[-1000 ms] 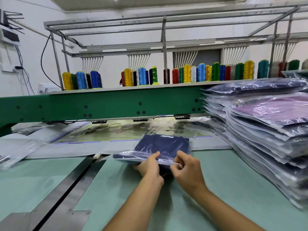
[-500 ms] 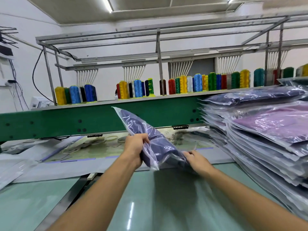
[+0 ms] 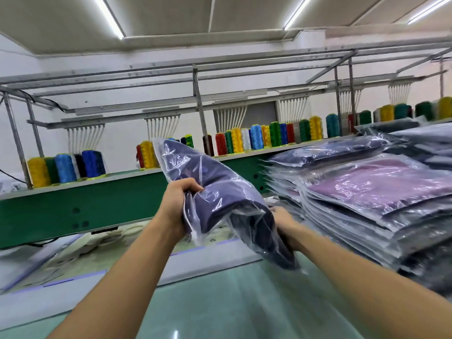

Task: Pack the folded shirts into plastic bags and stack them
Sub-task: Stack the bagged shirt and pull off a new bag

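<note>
left hand [image 3: 179, 206] fingers clenched on the side edge of the bagged shirt [image 3: 220, 189], which is tilted, in the air over the table [image 3: 220, 304]. right hand [image 3: 283, 223] is at its low end, fingers hidden, can't tell grip. stack [image 3: 367, 192] is just right of the right fingers. Level the bag, support from below, lay flat, edges flush. Film looks slippery.

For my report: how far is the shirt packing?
Done: a tall stack of bagged shirts on the right. In hand: the left hand and right hand hold one bagged navy shirt, tilted, above the table. Left: laying it on the stack; unpacked shirts are not in view.
</note>
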The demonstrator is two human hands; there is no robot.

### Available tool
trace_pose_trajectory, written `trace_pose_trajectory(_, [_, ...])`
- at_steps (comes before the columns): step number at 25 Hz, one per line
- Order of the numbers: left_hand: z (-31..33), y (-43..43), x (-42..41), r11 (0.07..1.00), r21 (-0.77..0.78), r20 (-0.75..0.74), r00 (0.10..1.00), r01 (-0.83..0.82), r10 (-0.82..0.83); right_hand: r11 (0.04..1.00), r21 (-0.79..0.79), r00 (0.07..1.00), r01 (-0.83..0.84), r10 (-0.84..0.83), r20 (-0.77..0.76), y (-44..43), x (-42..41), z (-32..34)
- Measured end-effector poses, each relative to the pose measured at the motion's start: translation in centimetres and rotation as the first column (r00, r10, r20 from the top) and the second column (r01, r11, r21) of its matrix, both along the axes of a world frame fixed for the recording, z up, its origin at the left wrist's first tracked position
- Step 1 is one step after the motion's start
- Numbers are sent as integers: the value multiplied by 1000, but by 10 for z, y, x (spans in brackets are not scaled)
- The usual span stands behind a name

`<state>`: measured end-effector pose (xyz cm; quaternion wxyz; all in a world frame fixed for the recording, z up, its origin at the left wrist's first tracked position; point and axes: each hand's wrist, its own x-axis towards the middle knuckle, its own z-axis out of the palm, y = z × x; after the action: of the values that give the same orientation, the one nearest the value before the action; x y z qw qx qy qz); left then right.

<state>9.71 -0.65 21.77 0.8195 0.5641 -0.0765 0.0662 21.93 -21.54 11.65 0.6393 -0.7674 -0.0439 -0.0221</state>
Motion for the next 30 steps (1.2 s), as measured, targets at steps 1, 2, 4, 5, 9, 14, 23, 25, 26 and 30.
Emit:
trace_pose_trajectory(1, [5,-4,-2,1000,-23,23,1000,1,0,998,-13,995,59,-58,75,-7,-1,18])
trace_pose_trajectory(2, [10,-7,-4,999,-38,50,999,4,-3,994,-37,986,103,-98,135,-16,-4,38])
trace_pose_trajectory(4, [19,-15,-6,998,-63,98,995,18,-12,977,-118,964,178,-149,219,-38,-8,76])
trace_pose_trajectory(5, [24,-20,-6,996,-85,115,993,25,-15,961,-166,951,219,-172,256,-51,-12,95])
trace_pose_trajectory(9, [36,-54,10,972,-192,117,986,138,-117,848,-344,873,404,-244,423,-110,-29,154])
trace_pose_trajectory(14, [31,-132,43,970,-186,25,988,155,-152,611,-516,793,600,-370,484,-205,-30,163])
trace_pose_trajectory(23, [-1,-253,95,977,12,-125,970,211,-208,269,-695,701,667,-544,462,-341,19,134])
trace_pose_trajectory(25, [-6,-266,108,963,68,-139,958,260,-249,245,-702,694,669,-544,471,-364,29,134])
trace_pose_trajectory(26, [-9,-272,114,959,107,-153,957,264,-246,232,-709,691,666,-549,469,-374,35,133])
trace_pose_trajectory(30, [-17,-288,137,901,416,-127,989,123,-76,189,-726,677,662,-568,469,-406,56,124])
